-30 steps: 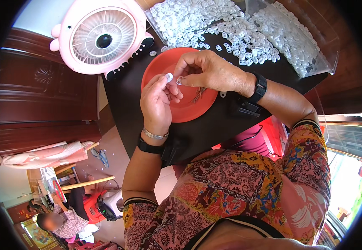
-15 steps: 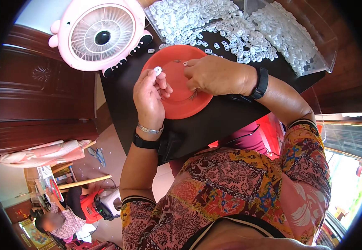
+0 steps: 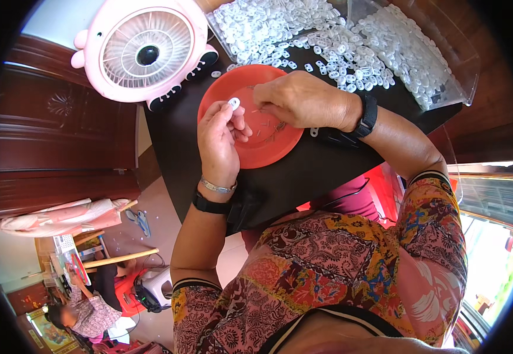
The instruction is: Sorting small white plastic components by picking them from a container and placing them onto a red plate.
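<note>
Left hand (image 3: 220,141) is pinched on a white piece (image 3: 234,103) above the red dish (image 3: 267,156); it could be dropped if held too loosely. The right hand (image 3: 299,100) is curled, and whether anything is held cannot be told. Thin bits (image 3: 272,135) just beside it could be spilled if the dish is bumped.

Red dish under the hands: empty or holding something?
Holding something: several thin, brownish slivers lie scattered inside the red dish, near the right hand.
</note>
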A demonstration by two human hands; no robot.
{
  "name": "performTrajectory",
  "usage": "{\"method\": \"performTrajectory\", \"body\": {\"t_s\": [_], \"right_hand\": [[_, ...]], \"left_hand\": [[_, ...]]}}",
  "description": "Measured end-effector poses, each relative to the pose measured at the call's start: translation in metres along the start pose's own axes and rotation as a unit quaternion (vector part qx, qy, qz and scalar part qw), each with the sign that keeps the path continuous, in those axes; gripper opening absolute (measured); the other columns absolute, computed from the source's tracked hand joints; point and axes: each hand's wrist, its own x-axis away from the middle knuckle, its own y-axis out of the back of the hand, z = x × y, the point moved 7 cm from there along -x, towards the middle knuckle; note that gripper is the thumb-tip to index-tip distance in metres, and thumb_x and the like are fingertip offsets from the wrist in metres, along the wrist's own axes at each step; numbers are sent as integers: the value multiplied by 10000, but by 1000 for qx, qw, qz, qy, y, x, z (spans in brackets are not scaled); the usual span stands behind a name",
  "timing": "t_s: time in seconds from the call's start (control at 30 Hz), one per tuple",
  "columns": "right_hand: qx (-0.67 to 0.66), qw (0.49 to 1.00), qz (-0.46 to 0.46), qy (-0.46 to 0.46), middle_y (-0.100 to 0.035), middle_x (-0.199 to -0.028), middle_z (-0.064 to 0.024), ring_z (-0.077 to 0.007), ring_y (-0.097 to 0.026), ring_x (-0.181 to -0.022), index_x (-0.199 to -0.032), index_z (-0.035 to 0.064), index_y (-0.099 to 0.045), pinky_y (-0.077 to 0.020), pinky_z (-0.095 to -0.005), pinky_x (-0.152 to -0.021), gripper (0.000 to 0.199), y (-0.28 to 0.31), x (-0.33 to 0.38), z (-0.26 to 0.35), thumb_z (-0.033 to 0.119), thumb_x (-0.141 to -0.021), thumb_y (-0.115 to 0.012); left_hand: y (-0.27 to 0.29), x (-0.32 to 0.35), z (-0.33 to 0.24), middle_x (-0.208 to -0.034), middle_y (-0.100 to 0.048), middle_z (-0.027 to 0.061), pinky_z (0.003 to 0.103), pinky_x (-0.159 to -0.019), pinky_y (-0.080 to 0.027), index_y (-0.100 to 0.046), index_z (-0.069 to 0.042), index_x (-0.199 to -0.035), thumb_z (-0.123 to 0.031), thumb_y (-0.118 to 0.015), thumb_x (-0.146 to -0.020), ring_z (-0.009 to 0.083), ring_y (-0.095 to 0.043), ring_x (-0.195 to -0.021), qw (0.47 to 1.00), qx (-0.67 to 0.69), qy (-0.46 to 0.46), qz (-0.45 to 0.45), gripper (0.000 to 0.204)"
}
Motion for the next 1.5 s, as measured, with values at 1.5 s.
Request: {"method": "performTrajectory", "body": {"t_s": [1.5], "right_hand": [[-21,997,-69,-11,-627,-692,-104,-291,-633,-692,-822,74,-604,-506,-388,-609,53,15,2,9,111,-786,-619]], "left_hand": [[-1,0,2,-711,-545,28,230,-554,-402,-606,-11,-871,-169,-538,-892,123,-530,-603,996,-84,-8,-18,173]]}}
